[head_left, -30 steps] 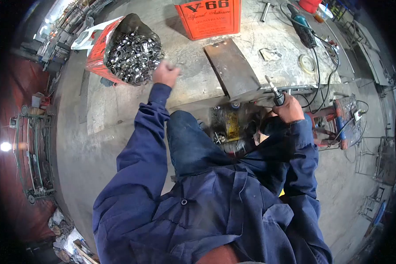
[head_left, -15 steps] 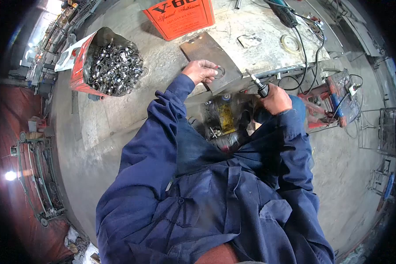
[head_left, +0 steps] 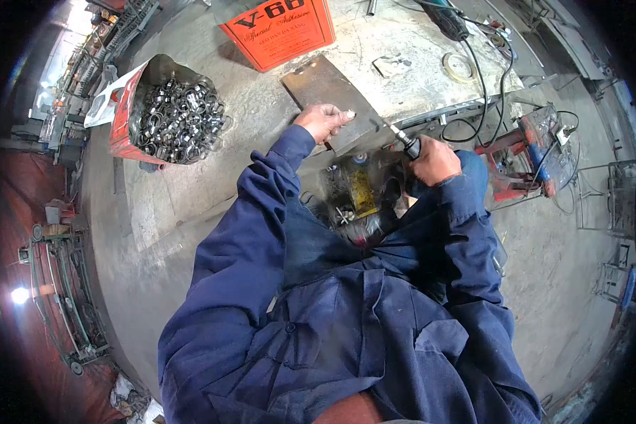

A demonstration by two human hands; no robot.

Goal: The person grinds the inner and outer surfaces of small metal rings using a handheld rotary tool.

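My left hand (head_left: pixel 322 123) is closed in a pinch above a dark metal plate (head_left: pixel 326 95). At its fingertips is a small metal ring, now mostly hidden by the fingers. My right hand (head_left: pixel 434 161) is wrapped around a slim handheld grinder (head_left: pixel 409 144) with a silver nose. The grinder's thin tip points up and left towards my left fingertips, with a short gap between. To the left stands an opened red can (head_left: pixel 125 116) on its side, filled with shiny metal rings (head_left: pixel 180 119).
An orange adhesive can (head_left: pixel 279 35) stands behind the plate on the worn bench (head_left: pixel 254 95). Farther right lie a tape roll (head_left: pixel 460 67) and a green corded power tool (head_left: pixel 445 20). A red stand (head_left: pixel 507 159) is on the floor at right. Below the bench edge is a yellow-marked object (head_left: pixel 364 189).
The ring at my left fingertips has turned and no longer shows as an open circle. My right hand has brought the grinder slightly left. The whole view has shifted a little.
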